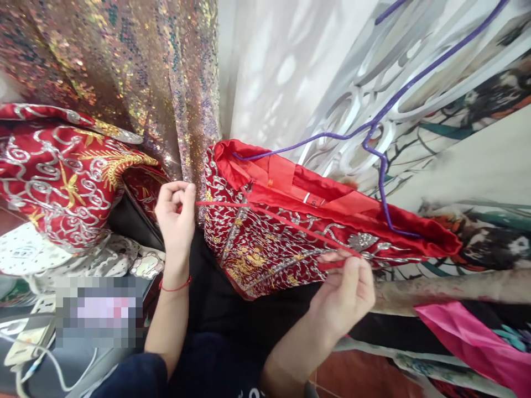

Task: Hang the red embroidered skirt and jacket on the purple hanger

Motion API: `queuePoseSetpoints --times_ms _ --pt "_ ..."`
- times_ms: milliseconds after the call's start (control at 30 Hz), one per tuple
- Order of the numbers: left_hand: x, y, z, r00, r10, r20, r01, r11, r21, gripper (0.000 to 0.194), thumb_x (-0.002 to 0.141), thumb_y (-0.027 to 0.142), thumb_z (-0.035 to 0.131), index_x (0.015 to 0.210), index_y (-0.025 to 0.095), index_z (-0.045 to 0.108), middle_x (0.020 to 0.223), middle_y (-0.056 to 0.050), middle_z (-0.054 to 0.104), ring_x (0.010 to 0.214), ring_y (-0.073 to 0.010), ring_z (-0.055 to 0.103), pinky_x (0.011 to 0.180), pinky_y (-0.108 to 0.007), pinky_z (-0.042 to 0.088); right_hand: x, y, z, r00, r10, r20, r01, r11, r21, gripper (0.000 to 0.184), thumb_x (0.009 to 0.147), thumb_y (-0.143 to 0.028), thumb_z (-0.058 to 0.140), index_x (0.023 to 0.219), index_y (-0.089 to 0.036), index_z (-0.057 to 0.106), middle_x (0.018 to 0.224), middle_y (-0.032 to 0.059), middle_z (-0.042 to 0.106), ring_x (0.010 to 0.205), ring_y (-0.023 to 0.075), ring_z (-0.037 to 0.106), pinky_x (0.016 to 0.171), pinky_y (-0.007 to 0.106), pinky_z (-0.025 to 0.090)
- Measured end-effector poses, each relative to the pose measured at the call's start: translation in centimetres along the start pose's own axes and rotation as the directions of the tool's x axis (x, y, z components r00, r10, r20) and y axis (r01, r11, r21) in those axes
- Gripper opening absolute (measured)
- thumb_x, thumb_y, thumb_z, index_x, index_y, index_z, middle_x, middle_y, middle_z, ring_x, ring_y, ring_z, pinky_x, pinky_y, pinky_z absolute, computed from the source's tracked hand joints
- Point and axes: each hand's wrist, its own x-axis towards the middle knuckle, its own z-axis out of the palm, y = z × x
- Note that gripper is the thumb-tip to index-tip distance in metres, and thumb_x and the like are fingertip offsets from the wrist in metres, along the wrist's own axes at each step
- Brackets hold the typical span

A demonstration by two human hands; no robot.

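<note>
A thin red cord (286, 219) stretches across the front of a red skirt (265, 243) with silver and gold embroidery. My left hand (177, 207) pinches the cord's left end, just left of the skirt. Further right, my right hand (346, 290) grips the cord between thumb and fingers, close in front of the embroidered cloth. The skirt's red satin waistband (332, 190) gapes open at the top, with a small size label inside. A purple hanger (375, 119) holds the waistband spread, its two ends inside it.
Another red embroidered garment (62, 177) lies at the left, before a sequined curtain (136, 72). White cables (50, 359) and a blurred-out device (99, 312) are at lower left. White scrolled metalwork (357, 110) stands behind the hanger. Pink cloth (473, 342) lies at lower right.
</note>
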Motion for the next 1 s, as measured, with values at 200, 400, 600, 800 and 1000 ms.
queuePoseSetpoints --times_ms 200,400,600,800,1000 --pt "0.1 1.5 1.2 0.893 0.138 0.429 -0.209 0.970 0.124 0.029 0.095 0.045 0.057 0.104 0.018 0.065 0.104 -0.007 0.068 0.097 -0.0183 0.062 0.094 -0.032 0.048 -0.9 -1.3 2.9 0.810 0.011 0.587 0.176 0.949 -0.262 0.030 0.094 -0.036 0.062 0.120 -0.022 0.064 0.114 0.0098 0.074 0.104 0.0221 0.070 0.094 0.041 0.055" --pt "0.9 2.6 2.7 0.731 0.381 0.566 -0.523 0.845 0.106 0.022 0.086 0.024 0.060 0.107 0.018 0.061 0.111 -0.008 0.067 0.107 -0.0234 0.059 0.100 -0.039 0.046 0.4 -1.6 9.2 0.739 -0.180 0.650 0.316 0.943 -0.099 0.021 0.093 -0.031 0.062 0.111 -0.020 0.063 0.109 0.0104 0.073 0.100 0.0214 0.070 0.092 0.038 0.058" --pt "2.7 4.1 4.6 0.697 0.395 0.599 -0.548 0.832 0.090 0.029 0.092 0.019 0.052 0.120 0.020 0.059 0.124 -0.008 0.067 0.118 -0.0212 0.060 0.106 -0.039 0.046 3.2 -2.0 12.0 0.750 -0.211 0.627 0.295 0.955 -0.032 0.027 0.090 -0.028 0.062 0.117 -0.023 0.059 0.109 0.0073 0.072 0.100 0.0191 0.069 0.088 0.036 0.058" --pt "2.9 2.8 5.5 0.745 0.339 0.574 -0.452 0.890 0.062 0.021 0.095 0.028 0.061 0.114 0.018 0.061 0.112 -0.006 0.071 0.103 -0.0175 0.067 0.097 -0.033 0.052 3.7 -1.9 12.7 0.740 -0.118 0.662 0.321 0.927 -0.193 0.015 0.090 -0.027 0.059 0.102 -0.020 0.064 0.082 0.0018 0.070 0.071 0.0146 0.066 0.070 0.028 0.054" --pt "2.1 1.1 4.8 0.813 0.278 0.511 -0.338 0.941 0.026 0.015 0.093 0.032 0.067 0.097 0.018 0.071 0.097 -0.004 0.076 0.088 -0.0158 0.070 0.086 -0.029 0.054 3.2 -1.7 12.4 0.733 -0.093 0.673 0.377 0.880 -0.289 0.012 0.091 -0.027 0.060 0.091 -0.019 0.068 0.064 -0.0035 0.061 0.054 0.0110 0.053 0.061 0.025 0.046"
